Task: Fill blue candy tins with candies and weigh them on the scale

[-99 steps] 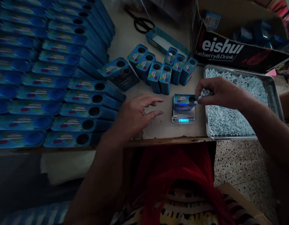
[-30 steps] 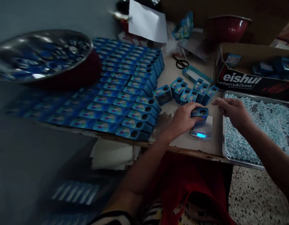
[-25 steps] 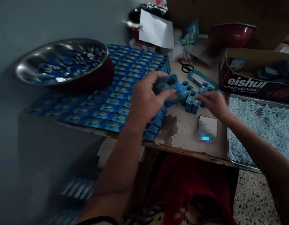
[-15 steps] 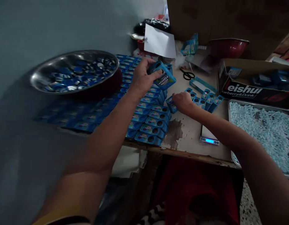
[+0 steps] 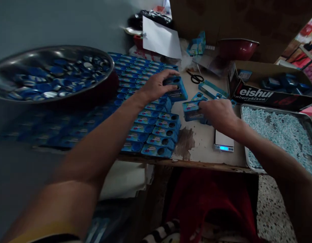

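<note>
My left hand (image 5: 159, 86) grips a small blue carton (image 5: 180, 94) with a round hole in its top, beside the packed rows. Those rows of blue cartons (image 5: 159, 140) stand close together on the table, their tops facing up; many show dark holes, others blue discs. A second blue carton (image 5: 191, 113) is pinched in my right hand (image 5: 220, 113), just right of the first. Behind my right hand more loose cartons (image 5: 199, 97) show in part. Near my right wrist lies a small scale (image 5: 223, 147) with a lit display.
A metal bowl (image 5: 102, 79) of blue and silver discs rests over the rows at left. At right are a tray (image 5: 247, 158) of pale blue pellets and an open cardboard box (image 5: 284, 98) with blue packs. Scissors (image 5: 197, 78) and a red bowl (image 5: 238, 50) sit behind.
My left hand's carton has gone from tilted to more upright and lower. My right hand has moved right with its carton, which now shows more fully. The view has shifted a little.
</note>
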`<state>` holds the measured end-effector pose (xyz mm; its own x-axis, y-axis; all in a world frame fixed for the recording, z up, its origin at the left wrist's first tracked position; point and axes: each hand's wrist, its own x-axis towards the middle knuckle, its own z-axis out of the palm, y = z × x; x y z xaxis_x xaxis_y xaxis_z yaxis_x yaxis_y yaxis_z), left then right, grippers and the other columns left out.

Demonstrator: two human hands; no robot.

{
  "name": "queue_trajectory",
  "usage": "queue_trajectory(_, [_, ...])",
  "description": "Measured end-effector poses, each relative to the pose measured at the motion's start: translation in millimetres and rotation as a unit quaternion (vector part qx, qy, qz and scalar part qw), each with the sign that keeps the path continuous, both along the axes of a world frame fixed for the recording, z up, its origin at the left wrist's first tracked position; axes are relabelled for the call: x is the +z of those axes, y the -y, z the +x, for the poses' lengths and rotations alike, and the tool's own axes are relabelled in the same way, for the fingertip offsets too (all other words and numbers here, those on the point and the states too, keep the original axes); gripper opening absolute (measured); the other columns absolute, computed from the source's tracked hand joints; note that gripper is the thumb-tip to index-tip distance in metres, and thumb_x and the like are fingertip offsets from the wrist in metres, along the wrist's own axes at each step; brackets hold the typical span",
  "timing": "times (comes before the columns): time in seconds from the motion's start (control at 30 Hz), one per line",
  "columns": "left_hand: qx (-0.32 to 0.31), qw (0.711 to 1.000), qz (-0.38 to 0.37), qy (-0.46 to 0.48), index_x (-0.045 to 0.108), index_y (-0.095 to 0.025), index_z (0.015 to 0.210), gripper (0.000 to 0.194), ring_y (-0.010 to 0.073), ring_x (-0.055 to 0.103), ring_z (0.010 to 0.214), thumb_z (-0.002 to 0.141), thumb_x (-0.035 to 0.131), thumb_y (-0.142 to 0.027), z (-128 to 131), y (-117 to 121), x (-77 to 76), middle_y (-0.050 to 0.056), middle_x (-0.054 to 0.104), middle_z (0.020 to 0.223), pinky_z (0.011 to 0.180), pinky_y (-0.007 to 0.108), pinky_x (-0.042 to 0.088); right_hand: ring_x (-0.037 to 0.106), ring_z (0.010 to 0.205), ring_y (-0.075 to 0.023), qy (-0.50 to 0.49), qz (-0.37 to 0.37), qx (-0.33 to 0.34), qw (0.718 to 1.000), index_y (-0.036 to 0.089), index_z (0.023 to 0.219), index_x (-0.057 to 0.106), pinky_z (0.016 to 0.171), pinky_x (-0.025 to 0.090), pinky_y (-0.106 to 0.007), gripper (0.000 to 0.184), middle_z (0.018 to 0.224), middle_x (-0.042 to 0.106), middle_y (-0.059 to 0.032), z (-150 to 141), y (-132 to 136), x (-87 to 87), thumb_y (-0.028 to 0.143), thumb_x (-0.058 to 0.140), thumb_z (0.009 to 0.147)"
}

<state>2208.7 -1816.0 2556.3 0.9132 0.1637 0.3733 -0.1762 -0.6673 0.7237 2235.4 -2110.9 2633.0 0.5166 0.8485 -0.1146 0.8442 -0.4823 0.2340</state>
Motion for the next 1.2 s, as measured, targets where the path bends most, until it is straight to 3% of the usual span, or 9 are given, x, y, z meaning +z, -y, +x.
queue_trajectory(0.13, [-0.07, 0.992, 0.049, -0.087, 0.077, -0.017, 0.135, 0.061, 0.0238, 0.064, 0.117, 0.082, 0.088, -0.044, -11.0, 15.2, -14.6, 0.005, 0.082, 0.127, 0.128, 0.05, 0.045, 0.081, 0.097, -0.0337, -0.001, -0.017, -0.127, 0.992, 0.023, 0.114, 0.082, 0.071, 0.043, -0.036, 0.032, 0.106, 0.087, -0.0167, -2.2, 68.0, 16.9, 0.038, 0.054, 0.113])
queue_trajectory(0.3, [-0.107, 0.978, 0.115, -0.136, 0.08, -0.023, 0.129, 0.052, 0.0262, 0.065, 0.113, 0.082, 0.084, -0.044, -23.0, 11.5, -47.1, 0.002, 0.084, 0.124, 0.13, 0.058, 0.041, 0.083, 0.098, -0.0337, -0.053, -0.064, -0.21, 0.974, 0.023, 0.124, 0.079, 0.066, 0.037, -0.036, 0.035, 0.108, 0.087, -0.0185, 1.8, 124.6, -29.0, 0.034, 0.048, 0.114])
queue_trajectory(0.47, [-0.069, 0.976, 0.147, -0.143, 0.078, -0.024, 0.13, 0.066, 0.029, 0.067, 0.118, 0.09, 0.071, -0.076, -32.5, 8.3, -69.0, 0.004, 0.082, 0.13, 0.136, 0.073, 0.021, 0.083, 0.096, -0.0327, -0.078, -0.042, -0.199, 0.976, 0.019, 0.125, 0.078, 0.065, 0.038, -0.036, 0.034, 0.114, 0.086, -0.0205, -2.1, 139.9, -63.5, 0.027, 0.046, 0.114])
queue_trajectory(0.63, [-0.066, 0.971, 0.208, -0.102, 0.079, -0.027, 0.13, 0.078, 0.0293, 0.068, 0.119, 0.093, 0.052, -0.09, -49.6, 13.3, -58.1, 0.005, 0.082, 0.128, 0.133, 0.066, 0.034, 0.077, 0.082, -0.0253, -0.153, 0.082, -0.2, 0.964, 0.021, 0.129, 0.078, 0.068, 0.04, -0.031, 0.031, 0.096, 0.086, -0.0112, 13.3, 163.3, -54.5, 0.036, 0.059, 0.111])
queue_trajectory(0.73, [-0.037, 0.956, 0.289, -0.019, 0.081, -0.035, 0.127, 0.058, 0.0332, 0.07, 0.125, 0.099, 0.052, -0.076, -81.7, 37.6, -36.8, 0.004, 0.08, 0.133, 0.132, 0.067, 0.039, 0.069, 0.075, -0.0197, -0.172, 0.225, -0.2, 0.938, 0.018, 0.121, 0.079, 0.071, 0.042, -0.029, 0.03, 0.086, 0.08, -0.0059, 48.9, 181.4, -52.9, 0.034, 0.055, 0.11])
queue_trajectory(0.87, [-0.075, 0.928, 0.362, 0.04, 0.069, -0.057, 0.144, 0.046, 0.0399, 0.075, 0.131, 0.103, 0.054, -0.043, -134.5, 113.3, -29.3, -0.002, 0.078, 0.14, 0.125, 0.074, 0.05, 0.068, 0.079, -0.0198, -0.172, 0.131, -0.136, 0.967, 0.019, 0.126, 0.077, 0.071, 0.037, -0.029, 0.027, 0.09, 0.079, -0.0052, 104.9, 172.6, -77.6, 0.029, 0.061, 0.108])
queue_trajectory(1.0, [-0.138, 0.925, 0.351, 0.039, 0.068, -0.041, 0.151, 0.066, 0.0321, 0.076, 0.134, 0.095, 0.054, -0.008, -164.1, 187.9, -66.0, 0.005, 0.079, 0.144, 0.129, 0.061, 0.053, 0.069, 0.085, -0.0183, -0.204, -0.015, 0.019, 0.979, 0.023, 0.135, 0.075, 0.073, 0.036, -0.031, 0.028, 0.095, 0.08, -0.0039, 139.0, 139.5, -111.4, 0.026, 0.063, 0.11])
queue_trajectory(1.1, [-0.105, 0.926, 0.362, 0.025, 0.073, -0.031, 0.143, 0.059, 0.0298, 0.079, 0.125, 0.094, 0.056, -0.002, -170.3, 210.2, -96.1, 0.008, 0.083, 0.135, 0.132, 0.06, 0.05, 0.069, 0.096, -0.0179, -0.235, -0.015, 0.11, 0.966, 0.022, 0.126, 0.078, 0.078, 0.039, -0.03, 0.025, 0.102, 0.08, -0.0043, 150.7, 124.3, -125.4, 0.026, 0.058, 0.113])
queue_trajectory(1.2, [-0.083, 0.932, 0.352, 0.014, 0.073, -0.032, 0.14, 0.054, 0.0279, 0.081, 0.118, 0.096, 0.059, -0.004, -169.2, 210.3, -106.4, 0.007, 0.084, 0.13, 0.13, 0.058, 0.052, 0.069, 0.098, -0.0189, -0.275, -0.018, 0.144, 0.95, 0.023, 0.122, 0.08, 0.08, 0.039, -0.031, 0.025, 0.111, 0.081, -0.005, 155.1, 119.4, -132.3, 0.023, 0.057, 0.113])
